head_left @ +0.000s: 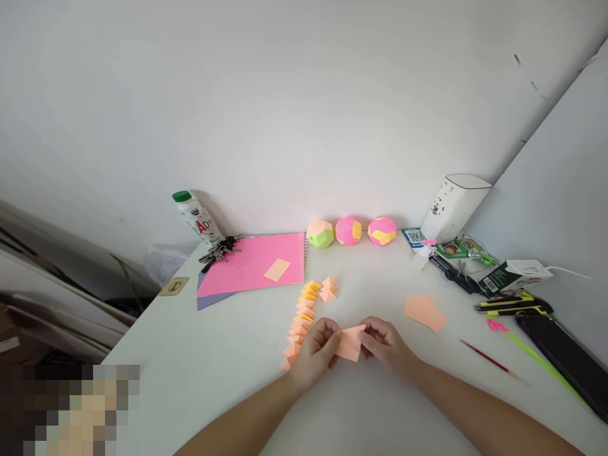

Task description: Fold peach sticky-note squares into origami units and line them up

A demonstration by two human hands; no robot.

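Both of my hands pinch one small orange paper piece just above the white table. My left hand grips its left edge with curled fingers. My right hand holds the right edge the same way. Left of the hands runs a row of several folded orange and yellow paper units. Two more folded orange units lie just behind that row. Loose orange sheets lie flat to the right.
A pink sheet stack with an orange square lies at the back left, beside keys and a bottle. Three paper balls sit against the wall. A white box, cutters, a red stick and a dark tablet fill the right.
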